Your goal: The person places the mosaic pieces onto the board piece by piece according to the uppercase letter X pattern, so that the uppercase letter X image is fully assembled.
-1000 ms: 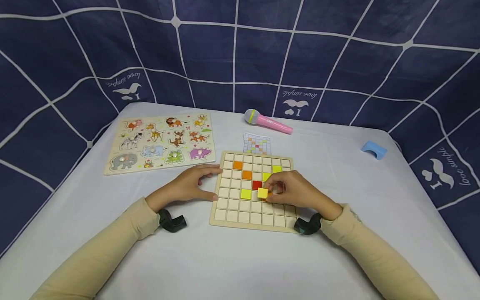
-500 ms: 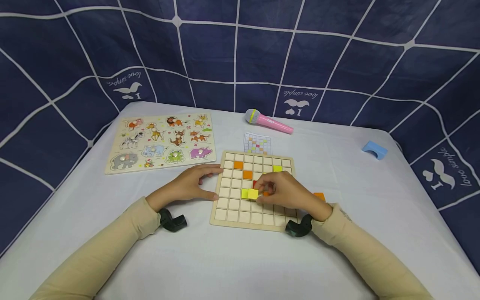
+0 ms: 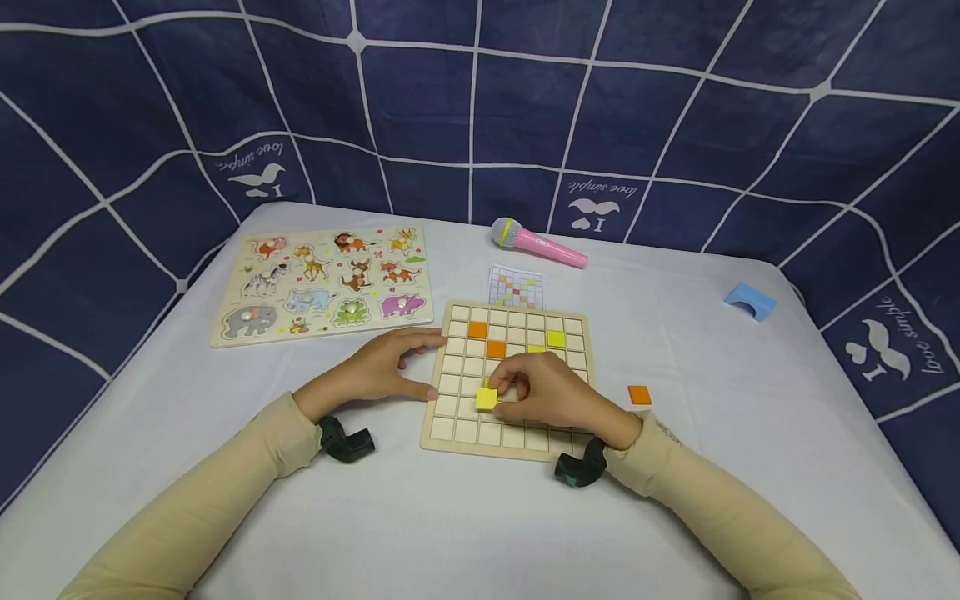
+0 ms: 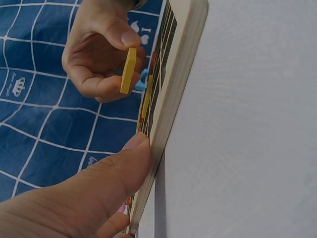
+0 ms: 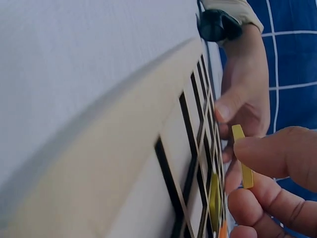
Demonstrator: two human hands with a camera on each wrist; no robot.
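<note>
Between its thumb and fingers, my right hand (image 3: 555,392) pinches a yellow square tile (image 3: 487,399) above the lower left part of a wooden grid board (image 3: 431,437). The left wrist view shows this tile (image 4: 129,70) raised off the board, held by its edges. My left hand (image 3: 375,367) rests at the board's left edge, thumb and fingertips spread apart along it. Orange tiles (image 3: 477,330) and yellow-green tiles (image 3: 556,338) sit in the upper cells. The right hand hides the cells around the board's centre, including the red tile.
A loose orange tile (image 3: 640,395) lies right of the board. Behind the board are a printed pattern card (image 3: 517,286) and a pink toy microphone (image 3: 543,246). An animal knob puzzle (image 3: 288,321) lies at the left back, a blue arch block (image 3: 750,301) far right.
My right hand has moved left and slightly toward me with the yellow tile, passing over a yellow-green tile. The loose orange tile has come into sight. The left hand stays at the board.
</note>
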